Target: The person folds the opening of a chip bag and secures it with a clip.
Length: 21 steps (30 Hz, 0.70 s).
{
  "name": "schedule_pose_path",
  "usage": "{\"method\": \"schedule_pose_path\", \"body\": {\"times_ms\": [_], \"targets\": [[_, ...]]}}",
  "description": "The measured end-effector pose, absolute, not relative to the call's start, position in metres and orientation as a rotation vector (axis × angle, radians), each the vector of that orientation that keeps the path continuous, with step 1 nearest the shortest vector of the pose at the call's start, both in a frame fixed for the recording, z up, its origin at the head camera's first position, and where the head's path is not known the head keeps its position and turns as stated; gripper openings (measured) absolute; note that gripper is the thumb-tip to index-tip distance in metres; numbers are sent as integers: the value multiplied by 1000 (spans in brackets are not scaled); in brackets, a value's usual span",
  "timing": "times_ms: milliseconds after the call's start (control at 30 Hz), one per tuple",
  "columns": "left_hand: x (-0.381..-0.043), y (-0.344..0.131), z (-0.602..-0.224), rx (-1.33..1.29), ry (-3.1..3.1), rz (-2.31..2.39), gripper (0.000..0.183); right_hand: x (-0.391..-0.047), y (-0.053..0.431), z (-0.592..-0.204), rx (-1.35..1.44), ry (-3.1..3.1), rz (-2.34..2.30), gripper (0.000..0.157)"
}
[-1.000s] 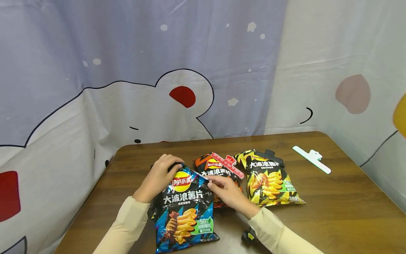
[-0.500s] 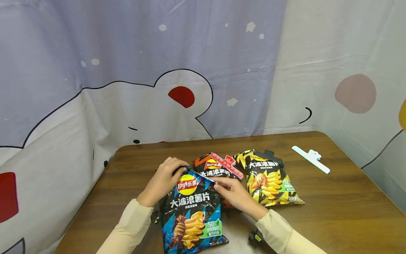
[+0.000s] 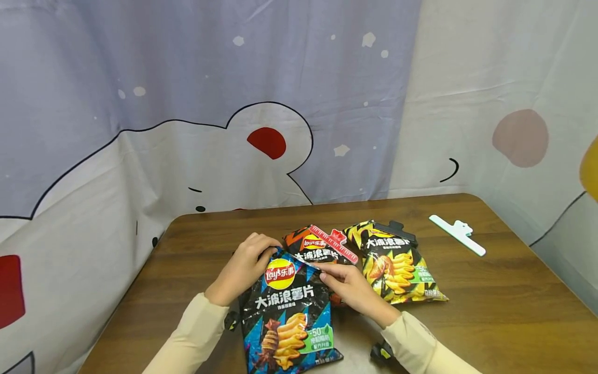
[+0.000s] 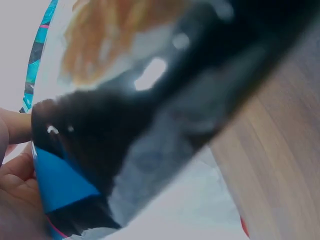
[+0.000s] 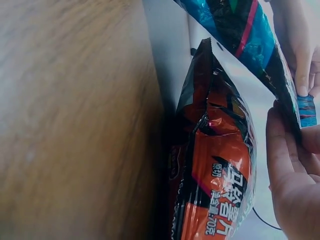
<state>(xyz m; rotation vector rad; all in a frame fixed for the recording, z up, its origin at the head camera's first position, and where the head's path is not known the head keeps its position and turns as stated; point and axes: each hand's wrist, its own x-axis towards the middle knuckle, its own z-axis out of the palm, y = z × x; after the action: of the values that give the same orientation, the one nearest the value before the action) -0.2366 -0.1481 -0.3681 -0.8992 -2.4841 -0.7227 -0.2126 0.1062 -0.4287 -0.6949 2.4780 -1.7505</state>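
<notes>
Both hands hold a blue and black chip bag [image 3: 289, 311] by its top edge, its printed front facing up in the head view. At the bag's upper left corner, my left hand [image 3: 245, 267] pinches the edge; its fingers [image 4: 20, 167] show at the left of the left wrist view. My right hand [image 3: 357, 291] pinches the upper right corner between thumb and fingers, as the right wrist view also shows. Just behind lies an orange chip bag [image 3: 313, 249] with a red ruler-like clip [image 3: 334, 243] across its top, partly hidden by the blue bag and right hand.
A yellow chip bag [image 3: 399, 270] bearing a black clip [image 3: 396, 231] lies on the right of the wooden table [image 3: 504, 291]. Farther right is a loose white clip [image 3: 458, 234]. Patterned curtains [image 3: 271, 78] hang behind the table.
Both hands and the blue bag have shifted slightly to the right, each hand keeping its pinch on the top edge. The other bags and the clips have stayed in place.
</notes>
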Motion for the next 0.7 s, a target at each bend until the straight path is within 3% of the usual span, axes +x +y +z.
{"method": "schedule_pose_path", "body": {"times_ms": [700], "targets": [[-235, -150, -367, -1007, -2401, -773, 22, -209, 107, -431, -740, 2428, -1850, 29]]}}
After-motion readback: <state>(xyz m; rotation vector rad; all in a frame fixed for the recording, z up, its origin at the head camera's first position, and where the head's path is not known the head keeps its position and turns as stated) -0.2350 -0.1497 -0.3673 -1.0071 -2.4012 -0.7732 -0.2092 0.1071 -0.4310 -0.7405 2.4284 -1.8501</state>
